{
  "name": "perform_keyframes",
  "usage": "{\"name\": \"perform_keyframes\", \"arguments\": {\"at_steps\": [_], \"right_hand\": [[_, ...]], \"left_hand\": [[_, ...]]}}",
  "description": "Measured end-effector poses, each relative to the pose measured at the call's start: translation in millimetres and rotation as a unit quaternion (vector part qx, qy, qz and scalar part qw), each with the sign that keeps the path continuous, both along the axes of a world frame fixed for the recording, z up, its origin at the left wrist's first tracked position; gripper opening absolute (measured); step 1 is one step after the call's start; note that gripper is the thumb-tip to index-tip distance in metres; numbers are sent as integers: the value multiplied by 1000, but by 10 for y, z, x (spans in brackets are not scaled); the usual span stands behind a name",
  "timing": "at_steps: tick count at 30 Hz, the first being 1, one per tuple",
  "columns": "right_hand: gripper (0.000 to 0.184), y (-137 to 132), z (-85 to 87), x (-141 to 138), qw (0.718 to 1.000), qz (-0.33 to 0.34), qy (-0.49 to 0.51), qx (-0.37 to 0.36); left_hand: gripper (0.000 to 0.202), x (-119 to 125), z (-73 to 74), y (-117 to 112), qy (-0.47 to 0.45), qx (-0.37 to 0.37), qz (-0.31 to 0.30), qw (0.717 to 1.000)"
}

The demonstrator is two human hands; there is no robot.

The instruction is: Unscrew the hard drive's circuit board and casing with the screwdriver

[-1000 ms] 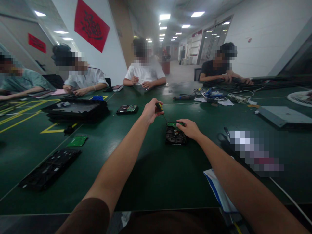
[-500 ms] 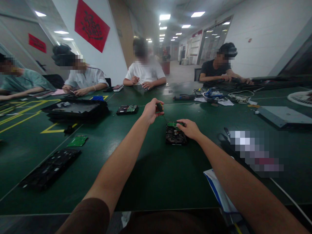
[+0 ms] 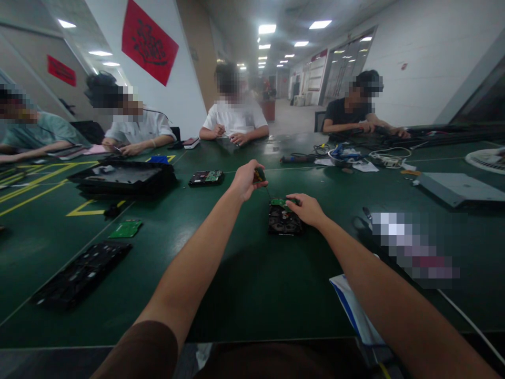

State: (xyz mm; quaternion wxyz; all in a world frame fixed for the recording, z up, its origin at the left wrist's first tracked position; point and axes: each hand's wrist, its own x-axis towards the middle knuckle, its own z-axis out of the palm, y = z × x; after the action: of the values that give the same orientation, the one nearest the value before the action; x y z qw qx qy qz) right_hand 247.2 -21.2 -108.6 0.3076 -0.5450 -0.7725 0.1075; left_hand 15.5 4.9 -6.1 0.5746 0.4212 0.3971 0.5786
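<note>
Black drive-like unit sits flat on the green table, near mid-view, all clock positions taken from it. Body is a squat rectangle, dark and moulded-looking, rounded relief on top, a thin pale line along its 6 o'clock edge. Green circuit board spans its 12 o'clock end; small pale and coppery bits just below it, too small to identify. Left hand at 11, fingers curled round a screwdriver: stubby dark handle with yellowish marks, thin shaft slanting down to the board's left corner. Tip contact: can't tell. Right hand at 2, thumb and fingertips on the board's right end; pinching or only pressing, can't tell. Tabletop is smooth, slightly glossy, with thin pale seams. At 10, a similar flat unit, black with a green section. At 9, a loose green board, thin, uneven outline. Between 8 and 9, a long black panel, ribbed and pocketed. Between 9 and 10, shallow black trays, stacked, raised rims. At 2, tangled cables. Near 3, a flat grey box, matt, metal-looking. Between 4 and 5, a creased white-and-blue packet, partly under the right forearm.
</note>
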Motion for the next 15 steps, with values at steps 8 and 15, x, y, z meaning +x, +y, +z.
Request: {"name": "perform_keyframes", "arguments": {"at_steps": [8,15], "right_hand": [[35,0,1,-2,1000,-3,0,-3],[35,22,-3,16,1000,4,-11,-3]], "left_hand": [[11,11,5,-21,-29,1,-18,999],[14,6,20,-38,-11,-16,-47,999]]}}
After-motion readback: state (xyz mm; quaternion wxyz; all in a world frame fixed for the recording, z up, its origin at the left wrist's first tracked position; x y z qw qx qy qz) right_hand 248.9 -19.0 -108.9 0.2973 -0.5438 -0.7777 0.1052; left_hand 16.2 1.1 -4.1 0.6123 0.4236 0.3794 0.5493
